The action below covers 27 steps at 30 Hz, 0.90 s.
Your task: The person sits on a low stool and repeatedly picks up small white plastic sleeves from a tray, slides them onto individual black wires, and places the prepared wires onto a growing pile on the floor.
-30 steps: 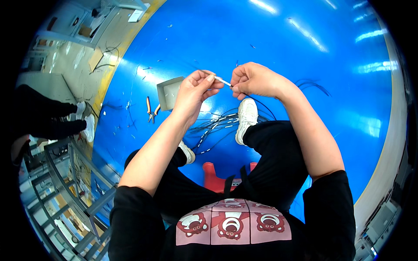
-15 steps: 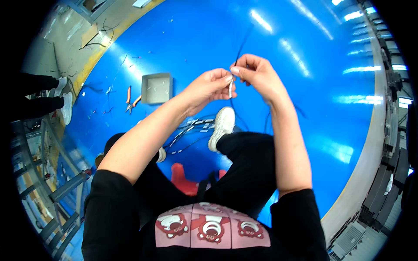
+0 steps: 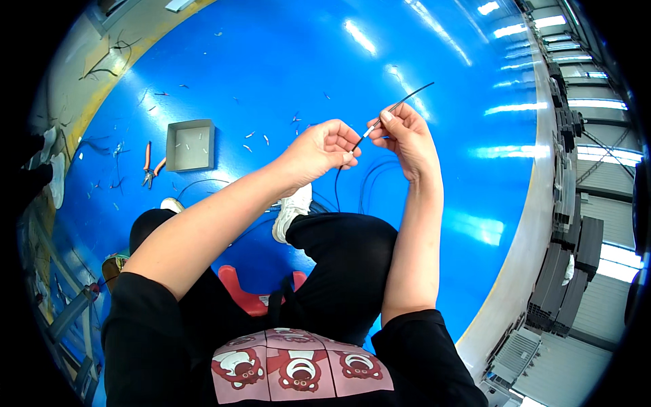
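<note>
A thin black cable (image 3: 415,93) runs slantwise between my two hands, its free end sticking out up and to the right. My left hand (image 3: 324,148) pinches it lower down, thumb against fingers, and the rest of the cable drops from there toward the floor. With thumb and forefinger, my right hand (image 3: 405,136) grips it nearer the free end. A short white sleeve (image 3: 368,131) sits around the cable in the gap between the hands, close to the right fingertips. More dark cables (image 3: 376,180) lie looped on the blue floor beneath my hands.
On the floor to the left stands a grey open box (image 3: 190,145) with small white pieces inside. Orange-handled pliers (image 3: 149,168) lie beside it. Offcuts are scattered around. A red seat (image 3: 239,293) shows between my legs. Another person's shoe (image 3: 57,180) is at the far left.
My view has shifted, so the floor things appear further left. The cable has tilted from nearly upright to slanting right. The white sleeve, earlier at my left fingers, is now near my right fingertips.
</note>
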### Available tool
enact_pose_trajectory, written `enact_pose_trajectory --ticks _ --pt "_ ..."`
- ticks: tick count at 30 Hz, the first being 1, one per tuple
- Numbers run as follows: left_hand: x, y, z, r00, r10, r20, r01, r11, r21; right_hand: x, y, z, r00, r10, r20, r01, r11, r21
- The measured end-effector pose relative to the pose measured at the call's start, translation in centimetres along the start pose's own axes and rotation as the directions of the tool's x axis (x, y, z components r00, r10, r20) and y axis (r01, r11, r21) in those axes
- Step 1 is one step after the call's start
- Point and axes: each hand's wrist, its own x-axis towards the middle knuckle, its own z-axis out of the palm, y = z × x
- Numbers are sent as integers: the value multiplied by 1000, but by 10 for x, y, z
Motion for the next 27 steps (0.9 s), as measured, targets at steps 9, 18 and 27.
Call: enact_pose_trajectory --ticks 9,18,27 --pt "10 -12 -11 989 131 -68 -117 977 180 -5 3 -10 998 -11 -66 11 1000 -6" --pt "2 -2 -5 975 220 -22 -211 958 193 -9 0 -8 996 -36 82 31 998 55" --pt "5 3 -2 970 240 -40 -232 961 149 -10 -7 -6 993 -46 106 43 999 31"
